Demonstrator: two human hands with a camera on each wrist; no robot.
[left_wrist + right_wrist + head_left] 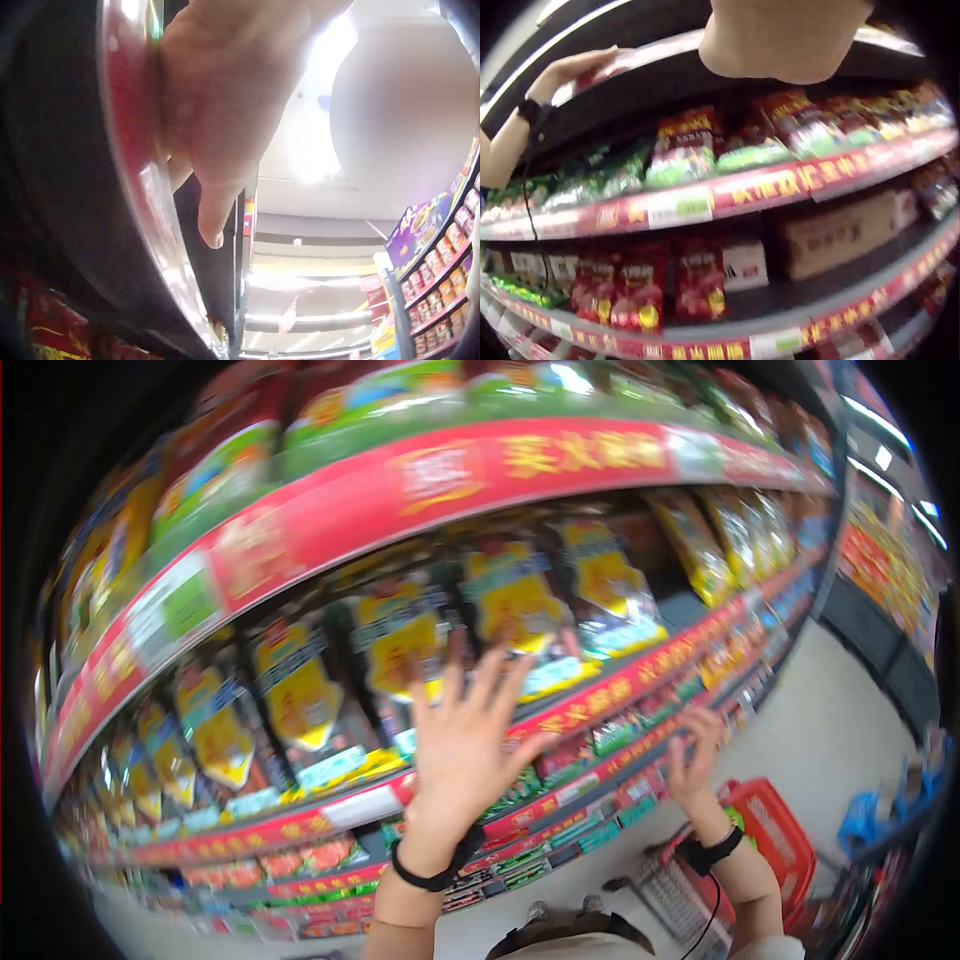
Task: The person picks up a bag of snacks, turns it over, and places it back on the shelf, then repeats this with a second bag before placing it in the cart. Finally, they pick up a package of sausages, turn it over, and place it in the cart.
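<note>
My left hand [465,740] is spread with straight fingers in front of a row of yellow-and-clear bagged packs [405,640], its fingertips overlapping the lower part of the packs. In the left wrist view the same hand [232,97] lies over the red shelf-edge strip [131,112], thumb pointing down. Off to the right, my right hand [697,760] hangs in front of the lower shelves with loosely bent fingers and nothing in it. Only part of that right hand [780,37] shows at the top of the right wrist view.
Below are red packs [637,289] and a cardboard box [844,232] on a lower shelf. A red shopping basket [775,840] is at the lower right, near a grey wire cart [670,905]. Another snack display [880,560] lies across the pale floor [830,700].
</note>
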